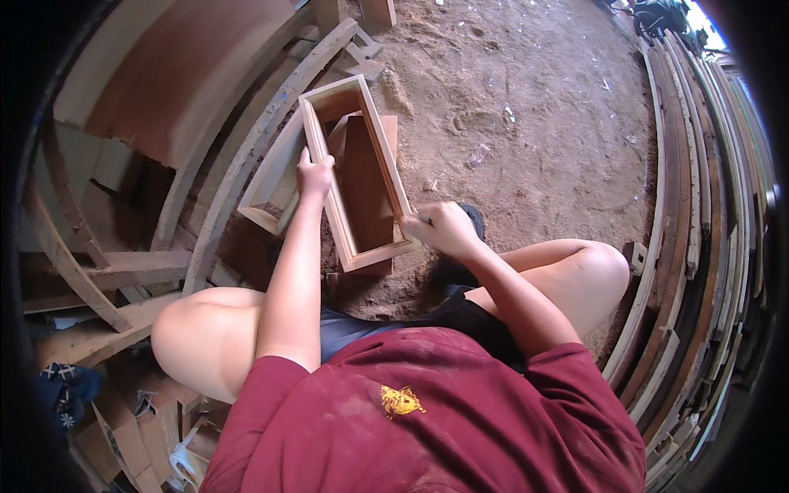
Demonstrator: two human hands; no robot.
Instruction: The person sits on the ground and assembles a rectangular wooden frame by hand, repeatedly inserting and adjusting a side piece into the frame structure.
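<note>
A light wooden rectangular frame (387, 158) with stepped, moulded edges is held tilted in front of me, between my knees. My left hand (315, 174) is closed around its left long side, thumb pointing up along the wood. At the lower right corner, my right hand (444, 228) is curled into a fist against the frame's right side. Whatever its fingers hold, if anything, is hidden. Through the frame's opening shows a reddish-brown wooden board (366, 189). A second pale wooden frame (263, 220) lies behind and to the left, partly covered by the first.
Long timber strips (686, 205) are stacked along the right side. On the left stand curved-looking wooden beams (246, 156) and a large brown panel (177, 78). Sawdust-covered ground (526, 90) with small scraps stretches ahead. A dark blue cloth (66, 394) sits at lower left.
</note>
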